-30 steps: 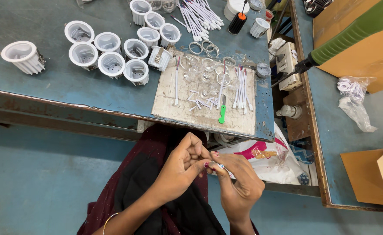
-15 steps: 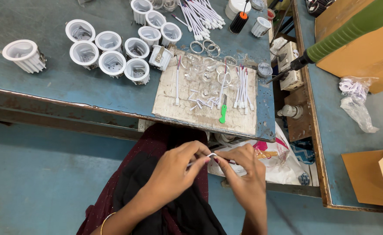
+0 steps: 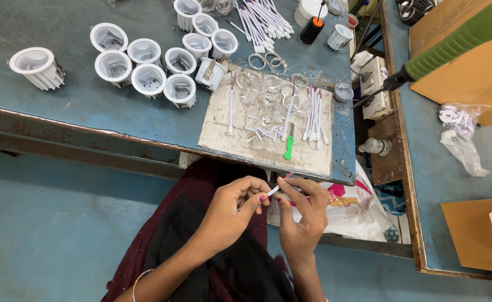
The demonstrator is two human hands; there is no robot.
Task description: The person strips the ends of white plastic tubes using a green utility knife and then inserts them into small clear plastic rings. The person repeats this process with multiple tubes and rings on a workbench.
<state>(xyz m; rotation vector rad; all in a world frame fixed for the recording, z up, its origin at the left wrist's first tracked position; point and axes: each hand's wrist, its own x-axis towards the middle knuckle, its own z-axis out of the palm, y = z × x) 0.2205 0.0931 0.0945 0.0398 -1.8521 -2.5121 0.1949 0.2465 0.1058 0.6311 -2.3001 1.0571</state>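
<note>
Both hands' fingers [image 3: 261, 197] pinching white wire [image 3: 274, 190]

Open air around the pinch on the white wire piece [image 3: 274, 190], over the lap. Just ahead: bench edge [image 3: 145, 142], work board [image 3: 268, 146], green-handled cutter [image 3: 288, 148]. White housings [image 3: 145, 61] crowd far left; plastic bag [image 3: 346, 212] sits right.

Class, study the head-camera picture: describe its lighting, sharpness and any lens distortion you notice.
Head view: even, soft light with faint shadows and no harsh glare on the blue workbench; the white lamp housings and green-handled cutter look sharp; the left hand and right hand pinching a short white wire are slightly soft; the bench edge bows, suggesting wide-angle distortion.
</note>
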